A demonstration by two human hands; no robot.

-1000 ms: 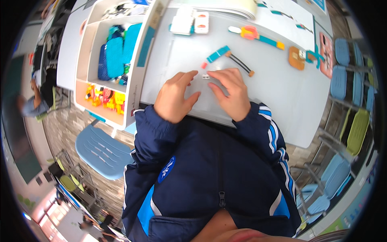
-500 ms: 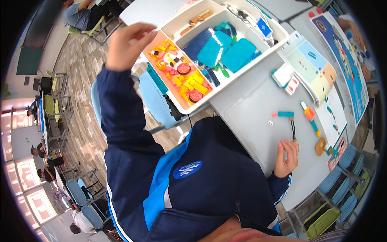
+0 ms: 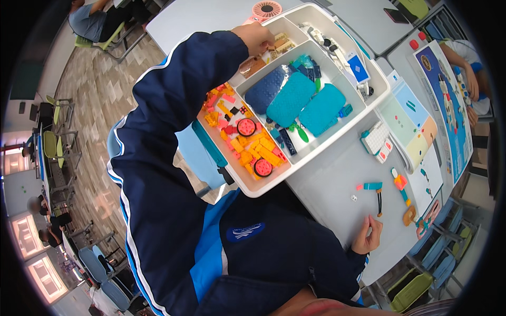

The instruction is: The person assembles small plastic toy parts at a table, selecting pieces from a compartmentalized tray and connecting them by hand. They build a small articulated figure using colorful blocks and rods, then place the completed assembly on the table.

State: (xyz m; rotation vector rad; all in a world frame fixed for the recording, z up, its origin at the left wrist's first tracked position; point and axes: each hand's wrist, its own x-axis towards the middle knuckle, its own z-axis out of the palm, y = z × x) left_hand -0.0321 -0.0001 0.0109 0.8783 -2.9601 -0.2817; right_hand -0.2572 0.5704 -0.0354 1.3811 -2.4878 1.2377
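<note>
- Right hand [image 3: 368, 235] parked at the near edge of the counter [image 3: 327, 179], same post as half a second ago; fingers curled, thumb against forefinger. Cannot tell whether that grip pinches anything.
- Just beyond it, a black rod [image 3: 379, 203] joined to a teal piece [image 3: 373, 186], with a tiny white piece [image 3: 354, 198] beside them. All lying loose, untouched.
- Big change: a second ago both hands huddled together at the near edge. Now split, the left arm swung out over the white sorting tray [image 3: 247, 188].
- Left hand [image 3: 258, 38] no longer raised in the air but down at the tray's far-left compartment, fingertips among the tan pieces [image 3: 279, 45]. Grip hidden from above, so cannot tell if closed on one.
- Looks like a hunt for a new part, the build on the counter on hold meanwhile.
- Dark blue sleeve [image 3: 184, 105] across the tray's left rim, covering part of the orange and yellow bricks [image 3: 255, 150] and near the two red wheels [image 3: 246, 127].
- Middle compartment crowded with blue plates [image 3: 295, 97].
- Right of the tray: a white brick [image 3: 377, 138], an open instruction booklet [image 3: 416, 131], and an orange-and-teal assembly [image 3: 400, 184].
- Far edge: a pink fan [image 3: 266, 9]; far right, another person's hand [image 3: 468, 89] at a separate build, well apart.
</note>
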